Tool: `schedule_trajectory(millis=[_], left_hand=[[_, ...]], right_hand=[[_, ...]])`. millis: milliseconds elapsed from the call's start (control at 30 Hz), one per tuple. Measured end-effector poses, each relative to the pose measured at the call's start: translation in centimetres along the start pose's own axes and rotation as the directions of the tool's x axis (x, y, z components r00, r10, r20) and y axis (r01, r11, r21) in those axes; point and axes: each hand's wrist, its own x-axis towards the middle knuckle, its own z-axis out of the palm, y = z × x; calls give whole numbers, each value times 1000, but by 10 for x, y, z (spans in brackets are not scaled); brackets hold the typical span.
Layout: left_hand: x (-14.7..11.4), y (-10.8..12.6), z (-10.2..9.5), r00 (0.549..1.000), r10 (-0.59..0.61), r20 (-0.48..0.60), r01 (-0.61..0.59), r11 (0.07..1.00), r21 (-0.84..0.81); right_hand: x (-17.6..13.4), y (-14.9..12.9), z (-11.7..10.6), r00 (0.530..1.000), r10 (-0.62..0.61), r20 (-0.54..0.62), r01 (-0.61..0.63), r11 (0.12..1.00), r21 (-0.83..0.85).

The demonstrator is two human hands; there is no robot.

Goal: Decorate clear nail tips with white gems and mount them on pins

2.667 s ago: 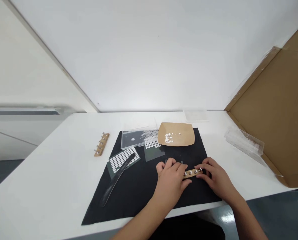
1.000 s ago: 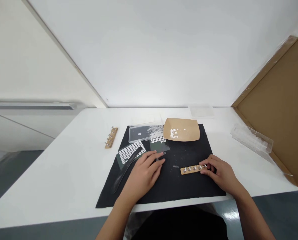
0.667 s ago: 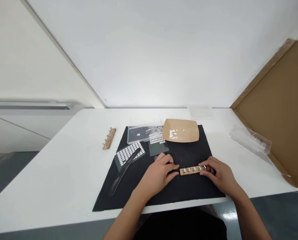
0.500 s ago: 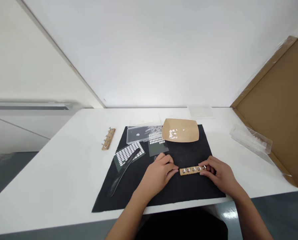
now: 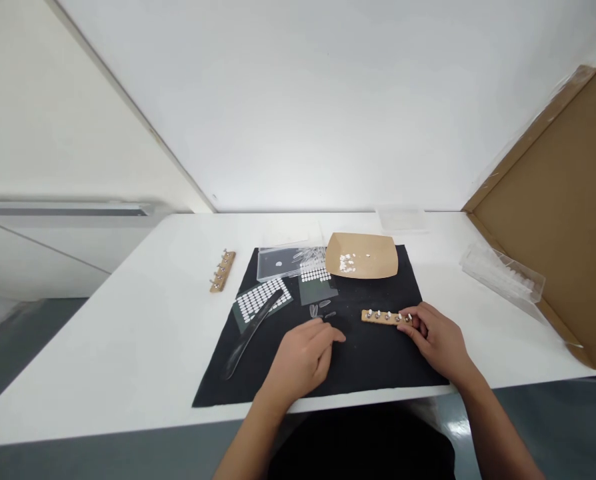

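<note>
At the right of the black mat (image 5: 378, 363), my right hand (image 5: 437, 335) pinches the right end of a small wooden strip (image 5: 387, 318). Several metal posts with white tops stand along that strip. My left hand (image 5: 305, 357) rests on the mat to the left of it, apart from the strip. Its index finger reaches out, the fingers are loosely apart and nothing shows in them. Just beyond its knuckles lie several clear nail tips (image 5: 313, 311). Behind them are two sheets of white oval stickers, one on the left (image 5: 263, 300) and one farther back (image 5: 318, 287).
A black curved strip (image 5: 251, 337) lies across the left sticker sheet. Farther back are a clear case (image 5: 273, 272) with nail tips and a brown paper tray (image 5: 378, 267) holding white bits. A second post strip (image 5: 223, 272), a clear box (image 5: 503, 275) and cardboard (image 5: 553, 200) flank the mat.
My left hand has drawn back left from the strip's left end, and its fingers have spread. The loose nail tips show more. My right hand still holds the strip.
</note>
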Motion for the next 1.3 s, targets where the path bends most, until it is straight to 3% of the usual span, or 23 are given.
schedule_trajectory(millis=[167, 300, 400, 533, 667, 833, 1000, 1167, 1300], left_hand=[[9, 4, -14, 993, 84, 85, -87, 996, 34], [41, -7, -45, 993, 72, 89, -76, 996, 43], [71, -14, -50, 982, 115, 149, -131, 986, 101], [96, -26, -31, 946, 145, 289, -158, 987, 20], [99, -38, -4, 908, 228, 352, -217, 974, -70], [89, -48, 12, 908, 250, 336, -214, 967, -139], [82, -53, 17, 923, 249, 294, -186, 956, -226], [80, -56, 20, 928, 261, 265, -180, 938, -295], [79, -56, 20, 936, 259, 239, -174, 929, -327]], right_hand=[[-1, -2, 1, 996, -5, -92, 7, 1000, 17], [1, -3, 2, 994, -5, -112, 3, 1000, -23], [2, -3, 3, 995, -10, -99, 6, 999, -38], [2, -6, 2, 996, 9, -85, -10, 1000, -13], [7, -9, -2, 999, 11, -37, -10, 1000, 25], [26, -8, -16, 987, -75, 142, 62, 994, 93], [48, -7, -30, 945, -96, 312, 48, 986, 157], [59, -1, -31, 917, -113, 382, 17, 969, 247], [59, 4, -27, 923, -108, 370, -2, 959, 285]])
